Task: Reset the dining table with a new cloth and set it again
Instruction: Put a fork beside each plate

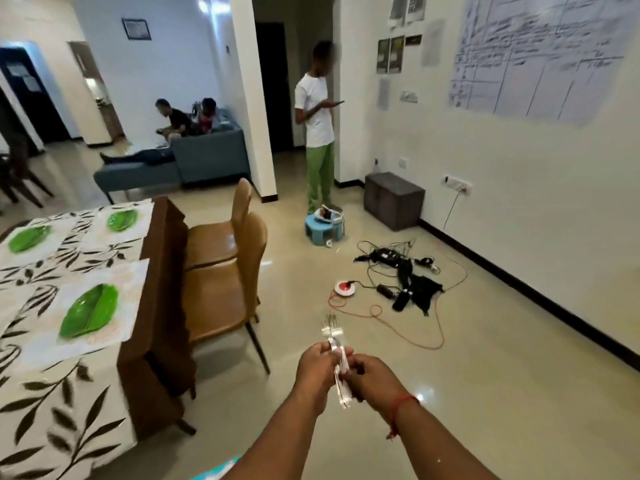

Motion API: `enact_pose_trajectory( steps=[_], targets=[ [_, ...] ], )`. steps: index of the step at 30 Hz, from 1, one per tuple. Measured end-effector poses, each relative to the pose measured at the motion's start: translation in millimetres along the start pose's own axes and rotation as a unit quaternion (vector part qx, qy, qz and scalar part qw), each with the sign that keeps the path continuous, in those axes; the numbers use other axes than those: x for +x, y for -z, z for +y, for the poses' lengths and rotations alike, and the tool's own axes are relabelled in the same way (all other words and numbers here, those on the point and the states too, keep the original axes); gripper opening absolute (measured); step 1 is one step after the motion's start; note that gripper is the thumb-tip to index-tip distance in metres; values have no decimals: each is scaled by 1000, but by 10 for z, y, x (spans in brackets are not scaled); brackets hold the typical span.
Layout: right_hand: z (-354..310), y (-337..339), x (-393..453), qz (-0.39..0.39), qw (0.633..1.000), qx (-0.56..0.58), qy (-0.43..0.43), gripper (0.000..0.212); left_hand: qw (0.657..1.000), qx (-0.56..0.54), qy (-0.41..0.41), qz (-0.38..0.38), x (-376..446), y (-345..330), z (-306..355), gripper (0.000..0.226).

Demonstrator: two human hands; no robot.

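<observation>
I am watching both hands working closest to the camera, out over the floor to the right of the dining table [104,375]. The left hand [317,370] is curling round the handles of a bundle of forks [334,336], tines pointing away, and the right hand [369,377] is pinching the same handles from the other side; neither is letting go. The exact count of forks is too blurred for me to tell.

On the table the leaf-print cloth [52,410] is already lying flat, with pale placemats on it. The nearest placemat [114,278] is carrying a green leaf-shaped plate [90,311], and two more green plates are sitting farther along the table. No cutlery is lying by any plate.

I am judging the step in hand as separating one fork from the bundle. To do it well, I would be sliding a single handle free with the right fingers while the left grips the rest, then turning toward the table and laying it just beside the nearest plate, on the placemat.

Just beyond the table's right edge, two tan chairs [221,271] are standing in the way of the reach.
</observation>
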State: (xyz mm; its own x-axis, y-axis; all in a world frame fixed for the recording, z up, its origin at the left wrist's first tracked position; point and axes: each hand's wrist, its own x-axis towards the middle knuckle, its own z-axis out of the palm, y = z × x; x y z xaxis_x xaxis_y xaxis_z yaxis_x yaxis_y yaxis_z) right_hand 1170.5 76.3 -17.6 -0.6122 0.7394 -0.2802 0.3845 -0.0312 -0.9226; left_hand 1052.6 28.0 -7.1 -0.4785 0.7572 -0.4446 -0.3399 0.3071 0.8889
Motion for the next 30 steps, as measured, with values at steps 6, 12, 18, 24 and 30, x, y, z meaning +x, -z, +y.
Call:
enact_pose_trajectory(
  steps=[6,12,18,24,30],
  targets=[
    [-42,1171,464,58,998,-15,-8,15,1000,12,-14,17,564,-1166,271,19],
    [36,1824,1137,45,998,-54,-9,28,998,-26,5,51,1105,-1779,482,16],
    [-56,1812,2076,28,999,-38,-20,26,991,-69,12,117,2040,-1629,642,22],
    [-547,1581,3440,-1,998,-57,-17,22,981,-144,-11,131,3124,-1117,1290,25],
    [-1154,708,4610,-89,993,-76,29,19,962,-170,-20,214,3862,-62,1886,27]
  ],
)
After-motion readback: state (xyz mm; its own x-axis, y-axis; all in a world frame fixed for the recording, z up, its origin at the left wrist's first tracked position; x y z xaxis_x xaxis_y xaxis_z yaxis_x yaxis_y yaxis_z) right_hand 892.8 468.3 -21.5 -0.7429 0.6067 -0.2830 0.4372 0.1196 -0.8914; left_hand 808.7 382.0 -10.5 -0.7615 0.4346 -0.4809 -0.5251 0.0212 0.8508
